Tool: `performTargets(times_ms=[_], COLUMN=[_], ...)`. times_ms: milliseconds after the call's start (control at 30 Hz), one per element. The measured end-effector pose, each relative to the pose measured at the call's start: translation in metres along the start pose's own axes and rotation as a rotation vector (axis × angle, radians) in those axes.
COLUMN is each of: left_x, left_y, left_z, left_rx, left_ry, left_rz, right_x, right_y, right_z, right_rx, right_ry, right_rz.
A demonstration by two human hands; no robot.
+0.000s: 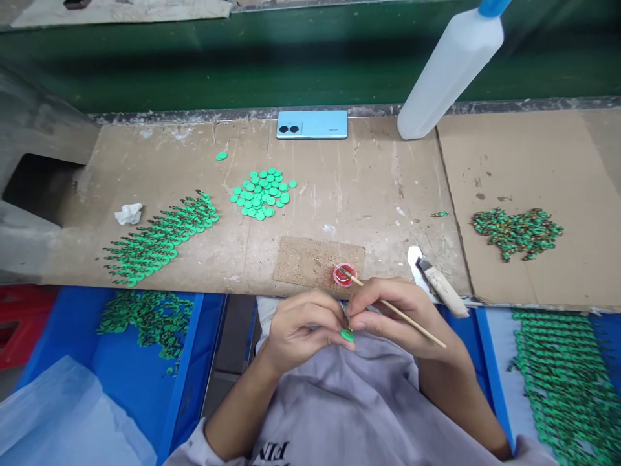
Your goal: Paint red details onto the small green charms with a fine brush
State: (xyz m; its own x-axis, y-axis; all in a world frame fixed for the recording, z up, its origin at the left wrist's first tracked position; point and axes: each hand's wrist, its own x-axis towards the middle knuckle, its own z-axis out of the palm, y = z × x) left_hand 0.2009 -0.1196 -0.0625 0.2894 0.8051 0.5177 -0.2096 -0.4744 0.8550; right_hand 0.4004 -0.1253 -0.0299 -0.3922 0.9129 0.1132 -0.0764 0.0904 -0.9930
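My left hand (308,327) pinches a small green disc (347,334) in front of my chest, just below the table edge. Meeting it, my right hand (395,317) has its thumb and forefinger closed at a small brownish piece on top of the disc. A thin wooden stick (407,318) lies across the right fingers, its tip pointing toward a small round cup of red liquid (344,275). That cup stands on a brown cork-like mat (301,262). Whether the brownish piece is joined to the disc is hidden by my fingertips.
Loose green discs (262,194) lie mid-table, left of them rows of assembled green pieces (165,239). Small green-brown parts (517,233) are heaped right. A wood-handled blade (441,285), phone (313,125) and white bottle (451,71) also lie or stand there. Blue bins (130,362) flank me.
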Motion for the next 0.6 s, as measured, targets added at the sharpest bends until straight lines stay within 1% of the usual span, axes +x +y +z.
performTargets(times_ms=[133, 400, 500, 600], left_x=[-0.001, 0.0, -0.001, 0.0], left_y=[0.0, 0.004, 0.004, 0.004], left_z=[0.005, 0.007, 0.008, 0.008], left_rx=[-0.05, 0.015, 0.017, -0.001], left_ry=[0.032, 0.018, 0.01, 0.017], left_rz=[0.009, 0.063, 0.089, 0.103], right_x=[-0.002, -0.006, -0.006, -0.006], right_y=[0.006, 0.012, 0.012, 0.008], right_z=[0.002, 0.005, 0.005, 0.003], right_rx=[0.071, 0.168, 0.164, 0.112], right_ry=[0.004, 0.001, -0.007, -0.008], right_rz=[-0.009, -0.092, -0.109, -0.083])
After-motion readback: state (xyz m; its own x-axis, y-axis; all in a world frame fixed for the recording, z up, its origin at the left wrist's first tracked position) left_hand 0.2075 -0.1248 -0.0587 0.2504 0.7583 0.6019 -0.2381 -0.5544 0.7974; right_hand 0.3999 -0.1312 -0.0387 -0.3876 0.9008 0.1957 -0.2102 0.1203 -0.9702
